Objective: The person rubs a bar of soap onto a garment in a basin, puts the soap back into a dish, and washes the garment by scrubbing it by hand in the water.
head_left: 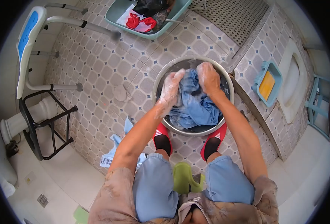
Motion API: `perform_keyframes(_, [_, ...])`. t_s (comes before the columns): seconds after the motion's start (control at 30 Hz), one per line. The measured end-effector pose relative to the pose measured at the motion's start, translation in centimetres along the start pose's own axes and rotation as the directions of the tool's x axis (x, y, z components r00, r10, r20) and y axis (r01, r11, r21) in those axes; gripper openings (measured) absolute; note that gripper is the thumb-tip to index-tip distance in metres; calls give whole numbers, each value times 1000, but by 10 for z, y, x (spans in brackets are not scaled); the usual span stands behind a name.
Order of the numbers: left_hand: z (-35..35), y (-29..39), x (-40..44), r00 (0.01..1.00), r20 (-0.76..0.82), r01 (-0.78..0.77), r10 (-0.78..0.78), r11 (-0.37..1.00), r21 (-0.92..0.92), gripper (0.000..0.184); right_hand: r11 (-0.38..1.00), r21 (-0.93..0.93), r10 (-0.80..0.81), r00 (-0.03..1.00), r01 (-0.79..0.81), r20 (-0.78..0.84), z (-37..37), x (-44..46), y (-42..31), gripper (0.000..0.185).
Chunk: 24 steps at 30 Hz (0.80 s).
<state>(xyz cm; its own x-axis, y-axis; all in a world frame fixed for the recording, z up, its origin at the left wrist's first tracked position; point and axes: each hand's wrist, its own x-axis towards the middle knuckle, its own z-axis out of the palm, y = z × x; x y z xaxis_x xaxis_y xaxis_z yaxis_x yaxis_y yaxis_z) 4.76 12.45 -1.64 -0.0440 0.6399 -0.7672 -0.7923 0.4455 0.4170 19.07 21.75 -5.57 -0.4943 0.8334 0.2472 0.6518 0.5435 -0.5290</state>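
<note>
A round metal basin (231,67) stands on the tiled floor between my feet, with wet blue cloth (200,110) bunched in it. Suds cling to the cloth and to my skin. My left hand (171,87), white with foam, is closed on the cloth at the basin's left side. My right hand (209,77) makes a fist around another part of it near the far right rim. Between the two hands a fold of the cloth is raised. Its exact kind of garment cannot be made out, and my fingertips are partly hidden in the folds.
A green tub (153,36) with red and dark items lies beyond the basin. To the right, a raised step holds a blue soap dish (270,84) with a yellow bar, beside a squat toilet (293,71). Light-blue cloth (114,149) lies on the floor at left, near a black stool (47,125).
</note>
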Motion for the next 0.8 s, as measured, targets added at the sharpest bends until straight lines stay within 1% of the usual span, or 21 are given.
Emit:
perform_keyframes(0.03, [-6,-1,7,964,-31,-227,263,880,417,42,996,46,-77,990,72,116,2,-4,4,16])
perform_keyframes(0.07, [-12,-3,13,864,47,-358,501,546,757,47,996,49,-85,990,80,112,5,-13,5,16])
perform_keyframes(0.1, [-15,-7,17,792,183,-403,582,273,873,43,985,14,-173,968,173,180,8,-26,2,20])
perform_keyframes(0.13, [-43,-35,47,672,317,-517,669,117,848,42,965,-18,-248,936,260,250,12,-35,2,26])
perform_keyframes(0.17, [-39,-32,42,751,313,-430,581,71,900,42,971,-50,-201,914,233,353,19,-34,13,37])
perform_keyframes(0.2, [-33,-30,38,820,294,-346,491,16,938,41,970,-55,-202,915,235,349,21,-32,14,37])
perform_keyframes(0.27, [-31,-28,45,796,303,-379,523,42,924,36,981,82,-193,944,177,269,22,-27,18,32])
perform_keyframes(0.3, [-31,-24,45,778,298,-399,553,69,914,32,980,82,-198,943,182,268,20,-23,17,32])
perform_keyframes(0.33, [-33,-21,46,778,298,-399,553,69,914,32,959,281,-40,969,-31,244,18,-21,16,25])
perform_keyframes(0.37, [-35,-18,47,885,122,-365,449,506,782,28,854,467,120,960,-231,255,15,-19,16,18])
perform_keyframes(0.4, [-35,-15,45,966,8,-230,260,840,491,24,854,464,123,958,-235,260,5,-18,5,18])
perform_keyframes(0.43, [-25,-4,34,999,36,-14,11,996,83,21,869,473,42,975,-144,220,-11,-15,-19,11])
perform_keyframes(0.47, [-25,0,29,999,36,-13,10,997,82,21,875,481,-42,984,-48,175,-26,-12,-47,5])
perform_keyframes(0.53, [-29,3,19,963,111,259,-246,958,-120,26,921,386,-31,975,-57,218,-48,-16,-109,7])
perform_keyframes(0.57, [-63,-35,38,920,327,-180,217,974,-141,23,920,388,-32,975,-57,218,-42,-20,-121,7])
perform_keyframes(0.6, [-58,-40,35,920,325,-180,217,974,-141,23,940,318,-177,972,120,156,-34,-27,-128,8])
perform_keyframes(0.63, [-49,-42,29,941,296,-130,161,984,-123,23,927,237,-322,941,291,107,-27,-32,-131,11])
perform_keyframes(0.67, [-42,-42,23,959,264,-80,105,991,-105,23,926,243,-321,941,288,109,-20,-27,-123,11])
perform_keyframes(0.7, [-33,-41,16,973,228,-29,48,996,-87,23,980,140,-171,957,141,233,-11,-12,-105,15])
perform_keyframes(0.73, [-22,-41,9,981,192,21,-6,997,-78,23,1000,16,-11,940,6,341,-4,1,-84,20])
perform_keyframes(0.8, [3,-38,9,986,134,104,-97,993,-50,23,987,-91,159,919,-135,362,7,22,-31,24])
